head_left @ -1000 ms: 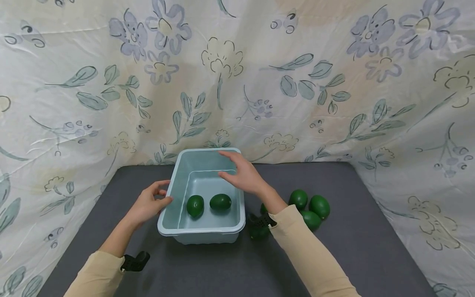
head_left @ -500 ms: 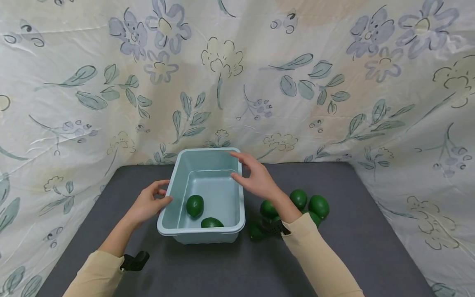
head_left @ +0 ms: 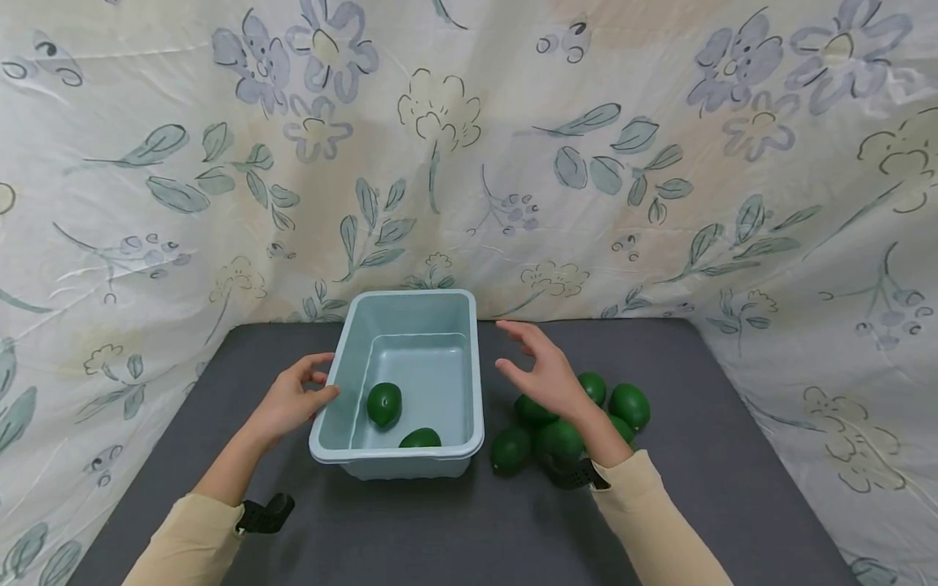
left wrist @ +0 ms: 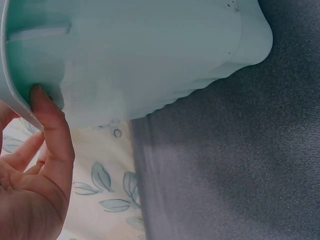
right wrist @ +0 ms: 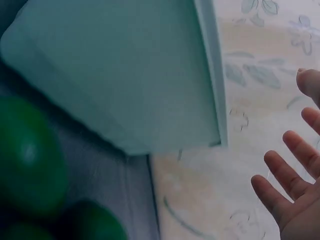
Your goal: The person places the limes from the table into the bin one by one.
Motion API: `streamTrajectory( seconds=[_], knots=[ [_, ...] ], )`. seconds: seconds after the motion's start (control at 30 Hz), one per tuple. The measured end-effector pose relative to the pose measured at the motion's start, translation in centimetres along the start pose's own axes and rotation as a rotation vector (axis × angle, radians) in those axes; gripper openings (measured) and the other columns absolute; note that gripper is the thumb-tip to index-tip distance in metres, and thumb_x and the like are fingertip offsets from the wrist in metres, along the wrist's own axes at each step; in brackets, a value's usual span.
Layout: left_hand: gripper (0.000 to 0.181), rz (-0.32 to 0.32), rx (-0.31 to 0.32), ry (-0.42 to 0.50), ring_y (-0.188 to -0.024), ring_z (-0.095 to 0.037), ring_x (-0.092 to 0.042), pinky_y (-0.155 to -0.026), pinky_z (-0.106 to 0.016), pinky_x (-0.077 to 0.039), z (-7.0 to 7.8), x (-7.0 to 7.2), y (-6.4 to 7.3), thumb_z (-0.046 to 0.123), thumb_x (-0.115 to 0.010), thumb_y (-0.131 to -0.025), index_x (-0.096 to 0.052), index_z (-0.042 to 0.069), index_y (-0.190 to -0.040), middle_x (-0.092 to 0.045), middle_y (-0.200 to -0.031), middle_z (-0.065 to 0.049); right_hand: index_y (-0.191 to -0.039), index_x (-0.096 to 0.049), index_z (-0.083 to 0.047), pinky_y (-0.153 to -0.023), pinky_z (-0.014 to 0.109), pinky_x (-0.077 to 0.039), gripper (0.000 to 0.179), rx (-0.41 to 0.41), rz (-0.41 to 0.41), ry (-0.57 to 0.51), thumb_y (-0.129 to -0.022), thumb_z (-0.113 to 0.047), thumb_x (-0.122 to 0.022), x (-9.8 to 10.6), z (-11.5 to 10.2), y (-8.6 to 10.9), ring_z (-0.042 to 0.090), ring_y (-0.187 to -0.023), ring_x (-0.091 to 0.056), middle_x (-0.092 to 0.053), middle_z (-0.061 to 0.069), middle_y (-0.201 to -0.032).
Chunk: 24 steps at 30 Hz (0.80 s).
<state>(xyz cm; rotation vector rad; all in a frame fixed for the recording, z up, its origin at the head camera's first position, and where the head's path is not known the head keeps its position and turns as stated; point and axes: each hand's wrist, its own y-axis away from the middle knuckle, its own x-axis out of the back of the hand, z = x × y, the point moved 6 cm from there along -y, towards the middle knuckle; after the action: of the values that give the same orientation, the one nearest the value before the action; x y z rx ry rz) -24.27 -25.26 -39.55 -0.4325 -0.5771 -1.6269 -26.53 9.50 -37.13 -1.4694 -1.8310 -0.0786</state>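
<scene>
A pale blue-green plastic basin (head_left: 432,370) stands on the grey table. Two dark green avocados lie inside: one avocado (head_left: 384,404) at the left, another avocado (head_left: 421,438) partly hidden by the near wall. My left hand (head_left: 289,400) grips the basin's left rim, and the left wrist view shows a finger of that hand (left wrist: 55,145) hooked under the rim. To the right of the basin, my right hand (head_left: 548,376) hovers above a heap of avocados (head_left: 559,443). Its fingers are spread and hold nothing, as the right wrist view of the hand (right wrist: 295,195) confirms.
Several avocados lie close together, one avocado (head_left: 511,452) nearest the basin and another avocado (head_left: 629,407) at the far right. My right forearm hides part of the heap. Floral cloth (head_left: 469,163) hangs behind and beside the grey tabletop (head_left: 410,537).
My right hand has moved right, from over the basin to above the heap. The right avocado in the basin has rolled toward the near wall. My left hand stays on the rim.
</scene>
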Motion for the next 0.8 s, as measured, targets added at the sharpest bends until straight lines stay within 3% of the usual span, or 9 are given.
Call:
streamTrajectory(
  seconds=[0.4, 0.8],
  knots=[
    [0.061, 0.008, -0.005, 0.013, -0.070, -0.019, -0.057, -0.057, -0.031, -0.049, -0.1, 0.0, 0.0, 0.014, -0.059, -0.088, -0.029, 0.004, -0.141, -0.051, -0.108, -0.021, -0.134, -0.046, -0.017, -0.095, 0.048, -0.041, 0.051, -0.054, 0.082, -0.037, -0.087, -0.019, -0.064, 2.9, 3.9, 3.2, 0.025, -0.121, -0.046, -0.047, 0.005, -0.132],
    [0.060, 0.003, -0.014, 0.020, -0.070, -0.019, -0.060, -0.058, -0.031, -0.050, 0.0, -0.1, 0.0, 0.013, -0.059, -0.089, -0.030, 0.004, -0.140, -0.052, -0.109, -0.023, -0.134, -0.046, -0.016, -0.092, 0.049, -0.041, 0.048, -0.133, 0.231, 0.067, -0.088, -0.020, -0.062, 6.5, 7.8, 6.0, 0.029, -0.118, -0.046, -0.047, 0.011, -0.130]
  ],
)
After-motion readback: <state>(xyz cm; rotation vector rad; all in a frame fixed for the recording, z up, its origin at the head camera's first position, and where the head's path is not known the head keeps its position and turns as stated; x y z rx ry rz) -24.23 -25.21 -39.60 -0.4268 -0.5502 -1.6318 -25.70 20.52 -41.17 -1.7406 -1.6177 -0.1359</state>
